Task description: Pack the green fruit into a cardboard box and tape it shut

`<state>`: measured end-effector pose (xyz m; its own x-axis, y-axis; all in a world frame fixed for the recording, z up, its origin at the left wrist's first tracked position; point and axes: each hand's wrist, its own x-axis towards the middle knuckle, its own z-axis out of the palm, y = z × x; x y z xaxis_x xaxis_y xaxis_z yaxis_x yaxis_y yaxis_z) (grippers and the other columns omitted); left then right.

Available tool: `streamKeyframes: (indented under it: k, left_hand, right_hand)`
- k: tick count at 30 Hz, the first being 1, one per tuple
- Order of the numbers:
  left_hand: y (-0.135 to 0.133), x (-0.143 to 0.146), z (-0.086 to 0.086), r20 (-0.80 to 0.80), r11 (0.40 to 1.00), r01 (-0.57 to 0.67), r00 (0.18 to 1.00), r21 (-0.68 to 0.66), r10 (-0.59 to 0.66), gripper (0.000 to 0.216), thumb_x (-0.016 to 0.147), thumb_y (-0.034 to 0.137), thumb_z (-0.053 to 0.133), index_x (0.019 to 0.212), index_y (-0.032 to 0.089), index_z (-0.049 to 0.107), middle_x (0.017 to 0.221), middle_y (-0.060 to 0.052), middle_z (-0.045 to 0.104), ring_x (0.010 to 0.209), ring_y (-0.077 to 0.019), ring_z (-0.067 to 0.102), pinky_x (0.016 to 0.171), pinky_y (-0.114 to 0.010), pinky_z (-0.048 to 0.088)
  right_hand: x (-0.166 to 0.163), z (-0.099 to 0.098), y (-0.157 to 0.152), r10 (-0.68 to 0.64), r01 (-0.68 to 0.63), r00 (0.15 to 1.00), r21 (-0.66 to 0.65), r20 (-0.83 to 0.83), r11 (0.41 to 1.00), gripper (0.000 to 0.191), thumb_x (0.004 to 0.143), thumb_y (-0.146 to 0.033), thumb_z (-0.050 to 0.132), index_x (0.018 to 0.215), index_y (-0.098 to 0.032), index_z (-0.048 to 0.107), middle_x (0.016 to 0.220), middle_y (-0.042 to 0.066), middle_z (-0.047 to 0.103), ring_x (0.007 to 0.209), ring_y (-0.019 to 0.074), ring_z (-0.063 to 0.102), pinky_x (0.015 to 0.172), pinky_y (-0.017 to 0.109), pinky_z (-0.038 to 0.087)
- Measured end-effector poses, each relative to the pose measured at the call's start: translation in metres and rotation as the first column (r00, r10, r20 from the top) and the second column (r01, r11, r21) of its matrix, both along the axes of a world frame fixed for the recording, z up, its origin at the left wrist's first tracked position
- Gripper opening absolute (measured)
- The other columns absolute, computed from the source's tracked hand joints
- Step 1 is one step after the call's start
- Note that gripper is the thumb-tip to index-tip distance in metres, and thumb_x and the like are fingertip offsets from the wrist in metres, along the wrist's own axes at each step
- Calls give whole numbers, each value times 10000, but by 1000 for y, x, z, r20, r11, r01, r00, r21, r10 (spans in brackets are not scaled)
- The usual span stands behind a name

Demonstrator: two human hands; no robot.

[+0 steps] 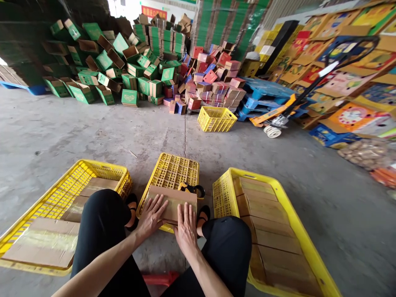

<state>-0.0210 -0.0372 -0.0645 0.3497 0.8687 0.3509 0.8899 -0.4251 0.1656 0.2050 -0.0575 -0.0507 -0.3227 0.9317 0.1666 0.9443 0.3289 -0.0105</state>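
My left hand (152, 215) and my right hand (186, 227) lie flat, fingers stretched out, on a small brown cardboard piece (173, 201). The cardboard rests on an upturned yellow crate (172, 170) between my knees. A yellow and black tape dispenser (192, 189) sits on the crate just beyond the cardboard. To my left a yellow crate (66, 189) holds flat cardboard pieces. To my right another yellow crate (305, 243) holds a row of folded cardboard.
Piles of green boxes (105, 62) and red and pink boxes (213, 78) stand at the back. A small yellow crate (216, 119) and a pallet jack (278, 115) sit on the concrete floor. Stacks of printed cartons (349, 70) line the right side.
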Motion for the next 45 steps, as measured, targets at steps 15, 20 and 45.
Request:
streamKeyframes:
  k: [15,20,45]
  left_hand:
    - [-4,5,10,-31,1000,1,1000,-7,-1,728,1037,548,602,1683,284,391,1745,-113,366,1567,-401,386,1209,-551,372]
    - [0,3,15,-57,999,18,998,-29,-20,740,1042,576,594,1685,274,389,1753,-117,345,1556,-395,407,1162,-522,423]
    - [-12,5,-12,-8,995,105,994,3,-105,591,1106,251,441,1691,235,364,1721,-89,413,1609,-280,358,1296,-499,321]
  right_hand:
    - [-4,13,13,153,-158,978,-24,-145,987,893,916,-43,545,1727,-273,250,1716,71,417,1589,323,387,1261,521,412]
    - [-7,13,11,118,-123,988,-45,-102,991,920,921,-77,540,1746,-242,167,1765,75,306,1633,334,285,1289,560,340]
    - [-7,-1,-3,126,-126,992,88,-3,988,780,957,-30,488,1683,-298,387,1678,91,475,1529,409,457,1200,641,444]
